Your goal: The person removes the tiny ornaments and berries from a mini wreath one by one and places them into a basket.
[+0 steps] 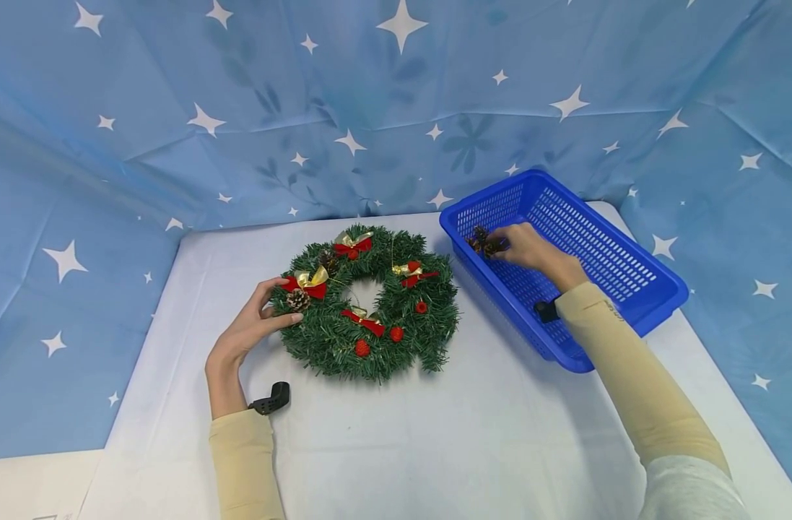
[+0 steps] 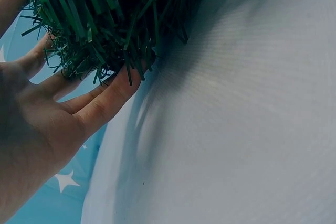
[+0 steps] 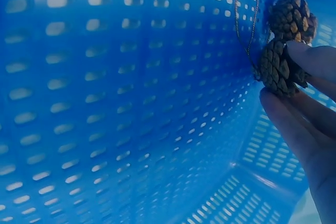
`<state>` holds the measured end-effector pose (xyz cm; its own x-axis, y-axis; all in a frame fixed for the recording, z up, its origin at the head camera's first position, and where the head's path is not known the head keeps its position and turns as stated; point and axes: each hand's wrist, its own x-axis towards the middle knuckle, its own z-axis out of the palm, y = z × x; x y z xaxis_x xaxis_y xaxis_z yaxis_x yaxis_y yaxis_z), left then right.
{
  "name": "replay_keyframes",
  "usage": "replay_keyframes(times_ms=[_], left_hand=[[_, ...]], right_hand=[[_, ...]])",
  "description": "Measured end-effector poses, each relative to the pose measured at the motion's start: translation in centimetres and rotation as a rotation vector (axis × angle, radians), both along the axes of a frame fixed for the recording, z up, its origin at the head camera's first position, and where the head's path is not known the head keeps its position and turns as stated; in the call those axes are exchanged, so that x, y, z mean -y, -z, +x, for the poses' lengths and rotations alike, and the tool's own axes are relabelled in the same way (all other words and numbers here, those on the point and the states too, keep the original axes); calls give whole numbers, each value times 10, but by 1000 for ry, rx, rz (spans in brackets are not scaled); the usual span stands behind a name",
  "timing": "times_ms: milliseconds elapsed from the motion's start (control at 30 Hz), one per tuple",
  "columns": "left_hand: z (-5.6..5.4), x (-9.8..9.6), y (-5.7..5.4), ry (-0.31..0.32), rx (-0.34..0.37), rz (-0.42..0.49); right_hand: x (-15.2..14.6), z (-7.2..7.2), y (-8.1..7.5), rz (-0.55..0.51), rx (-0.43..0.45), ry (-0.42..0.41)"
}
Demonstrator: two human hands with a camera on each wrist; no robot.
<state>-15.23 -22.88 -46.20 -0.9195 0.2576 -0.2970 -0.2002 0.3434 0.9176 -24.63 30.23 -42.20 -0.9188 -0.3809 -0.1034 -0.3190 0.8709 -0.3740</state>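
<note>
A green artificial wreath (image 1: 383, 361) lies on the white table, decorated with red and gold bows, red berry balls and pine cones. My left hand (image 1: 246, 328) grips its left edge, thumb beside a pine cone (image 1: 298, 300) and a bow (image 1: 312, 282). From the left wrist view, fingers (image 2: 107, 106) reach under the green needles (image 2: 105, 19). Inside the blue basket (image 1: 525, 325), my right hand (image 1: 532, 249) pinches a brown pine cone (image 3: 278, 69) between thumb and fingers. A second pine cone (image 3: 294, 17) touches it, and a thin loop of cord (image 3: 236, 14) shows beside them.
The slotted basket stands at the table's back right, angled, its wall close to the wreath's right side. White cloth (image 1: 396, 448) covers the table. A blue curtain with white stars (image 1: 370, 166) hangs behind and at both sides.
</note>
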Motion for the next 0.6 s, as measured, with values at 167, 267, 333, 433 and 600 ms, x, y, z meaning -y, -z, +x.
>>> replay_keyframes(times_ms=[167,267,333,433,600], left_hand=[[0,0,0,-2,-3,-3],[0,0,0,-2,-5,-3],[1,0,0,-1,-6,-4],[1,0,0,2,-8,-6],[1,1,0,1,-9,-4]], right_hand=[[2,-1,3,11,2,4],[2,-1,5,13,-10,-1],[2,-1,7,2,-7,-2],[3,-1,7,-7,-8,-15],[5,-1,8,-12,-8,-18]])
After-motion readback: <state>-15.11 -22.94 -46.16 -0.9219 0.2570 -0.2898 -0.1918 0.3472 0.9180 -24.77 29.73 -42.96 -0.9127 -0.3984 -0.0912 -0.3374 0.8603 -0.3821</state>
